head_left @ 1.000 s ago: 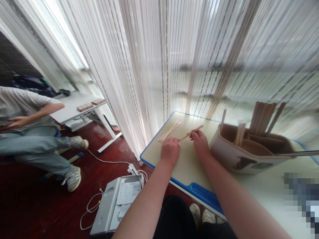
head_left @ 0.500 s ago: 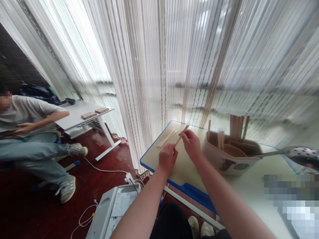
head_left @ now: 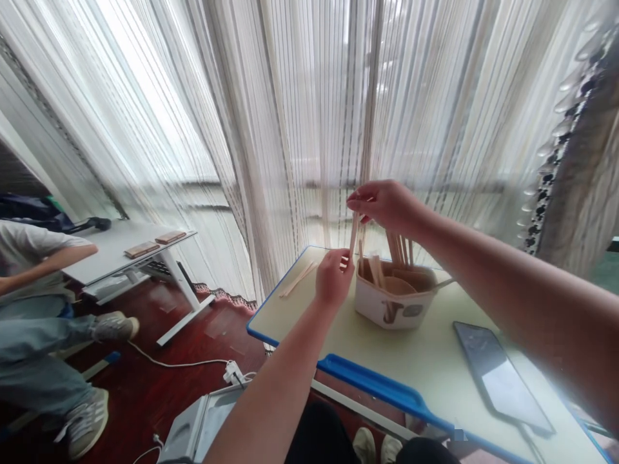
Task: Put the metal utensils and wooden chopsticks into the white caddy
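Note:
My left hand [head_left: 333, 280] is closed around the lower end of a pale, slim pair of disposable chopsticks [head_left: 354, 232], held almost upright above the table. Higher up, my right hand [head_left: 384, 203] pinches the top end between thumb and fingers. Whether a wrapper covers them is too blurred to tell. Left of my left hand, more pale chopsticks [head_left: 297, 280] lie on the cream table [head_left: 300, 316]. Just behind and right of my hands stands a utensil holder [head_left: 394, 309] with brown chopsticks [head_left: 400, 250] and a wrapped pale bundle [head_left: 376, 270] in it.
A dark tablet-like device [head_left: 503, 374] with a cable lies on the right of the table. The table has a blue edge and tray [head_left: 372, 380]. A curtain hangs behind. At left, a person sits beside a white desk [head_left: 130, 229]; a grey cabinet [head_left: 193, 412] stands below.
My right hand has risen, bringing the chopsticks from slanted to nearly upright, with my left hand still on the lower end. The view has turned right, bringing the dark device into view.

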`<state>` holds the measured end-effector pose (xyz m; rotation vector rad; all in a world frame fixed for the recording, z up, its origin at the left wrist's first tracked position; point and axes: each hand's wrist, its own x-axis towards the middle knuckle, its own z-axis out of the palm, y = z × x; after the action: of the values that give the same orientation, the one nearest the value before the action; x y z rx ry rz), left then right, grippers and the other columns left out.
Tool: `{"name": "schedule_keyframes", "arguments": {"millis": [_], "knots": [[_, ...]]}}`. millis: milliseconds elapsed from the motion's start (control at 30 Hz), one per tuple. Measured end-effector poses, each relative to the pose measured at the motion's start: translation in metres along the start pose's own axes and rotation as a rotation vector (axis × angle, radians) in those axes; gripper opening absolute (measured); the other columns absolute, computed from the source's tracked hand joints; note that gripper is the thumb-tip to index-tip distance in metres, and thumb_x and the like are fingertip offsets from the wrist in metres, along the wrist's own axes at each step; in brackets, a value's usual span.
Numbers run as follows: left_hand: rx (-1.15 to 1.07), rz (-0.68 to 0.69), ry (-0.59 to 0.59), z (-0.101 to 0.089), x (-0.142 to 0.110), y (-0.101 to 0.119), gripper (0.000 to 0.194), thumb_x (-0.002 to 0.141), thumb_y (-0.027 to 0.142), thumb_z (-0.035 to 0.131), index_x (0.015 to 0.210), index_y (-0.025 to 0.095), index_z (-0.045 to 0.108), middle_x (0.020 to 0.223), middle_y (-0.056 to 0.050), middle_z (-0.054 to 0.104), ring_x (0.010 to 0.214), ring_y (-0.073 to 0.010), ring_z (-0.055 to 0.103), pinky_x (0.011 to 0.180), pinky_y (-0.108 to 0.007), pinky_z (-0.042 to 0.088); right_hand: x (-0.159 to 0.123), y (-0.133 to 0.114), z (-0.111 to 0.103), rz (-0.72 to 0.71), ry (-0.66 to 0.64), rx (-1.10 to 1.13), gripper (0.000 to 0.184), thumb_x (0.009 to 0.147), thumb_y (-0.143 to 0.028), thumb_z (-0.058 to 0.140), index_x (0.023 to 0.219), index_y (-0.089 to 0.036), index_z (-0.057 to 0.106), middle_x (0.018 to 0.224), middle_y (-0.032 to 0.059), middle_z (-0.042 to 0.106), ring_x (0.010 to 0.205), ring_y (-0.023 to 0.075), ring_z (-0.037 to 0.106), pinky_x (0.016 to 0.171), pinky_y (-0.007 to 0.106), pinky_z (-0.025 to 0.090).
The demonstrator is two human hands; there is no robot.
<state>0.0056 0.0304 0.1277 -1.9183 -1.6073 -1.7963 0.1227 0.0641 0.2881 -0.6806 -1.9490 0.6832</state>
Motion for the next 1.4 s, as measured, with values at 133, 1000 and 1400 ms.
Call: {"name": "schedule_keyframes", "arguments": {"millis": [133, 1000, 1400], "knots": [[-0.17, -0.122, -0.123, 0.016, 0.015, -0.001, 0.011, 0.077, 0.021, 0.057, 0.087, 0.016, 0.061, 0.084, -0.002, 0.063, 0.064, -0.0082, 0.059, 0.056, -0.02, 0.053, 0.001, -0.012, -0.025, 0.057, -0.109, -0.37, 0.018, 0.068, -0.031, 0.068, 0.073, -0.014, 0.068, 0.058, -0.0008, 0.06, 0.055, 0.0105, 0.058, 0.056, 0.025, 0.046], [0.059, -0.015, -0.211, 0.033, 0.016, -0.027, 0.022, 0.08, 0.031, 0.055, 0.094, 0.018, 0.066, 0.086, -0.004, 0.069, 0.078, -0.0149, 0.061, 0.074, -0.027, 0.047, 0.021, 0.003, -0.006, 0.228, -0.442, -0.888, 0.015, 0.077, -0.027, 0.059, 0.087, -0.018, 0.067, 0.066, -0.0012, 0.067, 0.069, 0.0146, 0.064, 0.066, 0.025, 0.047], [0.114, -0.095, -0.243, 0.039, 0.017, -0.03, 0.019, 0.079, 0.029, 0.055, 0.091, 0.019, 0.067, 0.084, -0.003, 0.069, 0.078, -0.0149, 0.062, 0.075, -0.027, 0.047, 0.031, 0.025, -0.003, 0.32, -0.429, -0.855, 0.017, 0.076, -0.026, 0.06, 0.089, -0.017, 0.066, 0.069, 0.001, 0.069, 0.069, 0.0151, 0.065, 0.069, 0.026, 0.049]]}}
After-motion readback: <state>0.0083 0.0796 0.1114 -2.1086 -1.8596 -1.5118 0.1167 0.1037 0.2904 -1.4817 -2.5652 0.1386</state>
